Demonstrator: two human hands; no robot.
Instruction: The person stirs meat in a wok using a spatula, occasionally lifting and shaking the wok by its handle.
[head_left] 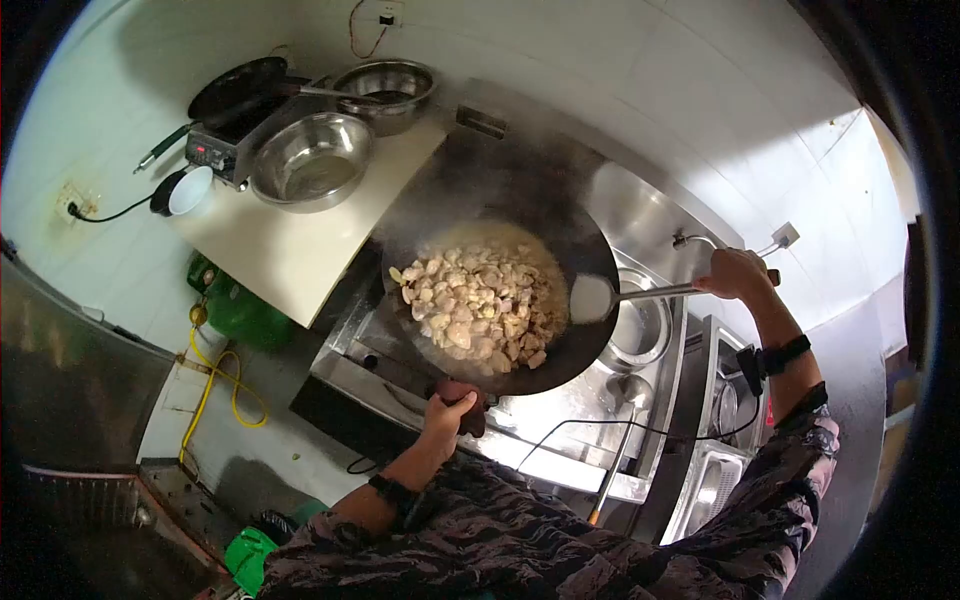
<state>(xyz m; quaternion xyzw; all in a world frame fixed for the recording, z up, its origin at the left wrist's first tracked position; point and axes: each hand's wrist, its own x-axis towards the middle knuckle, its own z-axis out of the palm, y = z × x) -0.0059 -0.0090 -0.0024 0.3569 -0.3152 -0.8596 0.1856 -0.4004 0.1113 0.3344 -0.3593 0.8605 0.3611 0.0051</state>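
Wok [577,352] is on the stove [580,420]; pale chunks [485,305], likely meat, piled inside it with some liquid, steam above. Right hand [737,275], right of the wok: fingers closed round the spatula [655,293] near the handle's end, spatula head inside the wok's right side. Left hand [447,420]: closed on a red-brown cloth [468,405] at the wok's near edge, thumb on top; I can't tell what grip sits under the cloth. My read: loaded wok is heavy, rigid, hot, so I'd hold it only through cloth at that near edge. Spatula should be light and stiff; handle end keeps fingers off the heat. Chunks look soft, slippery.
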